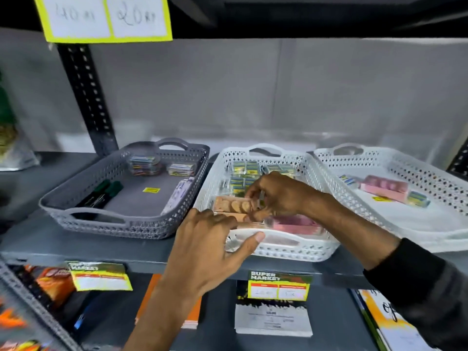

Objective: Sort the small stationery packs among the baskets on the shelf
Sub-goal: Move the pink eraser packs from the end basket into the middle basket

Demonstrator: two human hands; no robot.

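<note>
Head view gives me the grey shelf (76,245) first, running the full width of what I see, with three perforated baskets set side by side on it. I see the grey basket (141,225) on the left, holding dark green markers (101,195) along its left side and a few small clear packs (144,162) near its far wall. I see the middle white basket (291,247) just beside it, and the right white basket (430,178) touching that one's far corner, with a pink pack (383,187) and two small blue-and-yellow packs lying inside.

Both hands are over the middle basket. My left hand (210,249) is spread, its thumb laid on the near handle and its fingers reaching over the rim toward the flat packs below. My right hand (278,196) is curled, its fingertips pinching the end of an orange pack (233,205) with round shapes on it, lifted slightly above another orange pack and a pink one lying at the basket's near end. A cluster of small green-and-yellow packs (244,173) fills the far half of that basket.

Yellow price tags (278,287) hang from the shelf's front edge.
</note>
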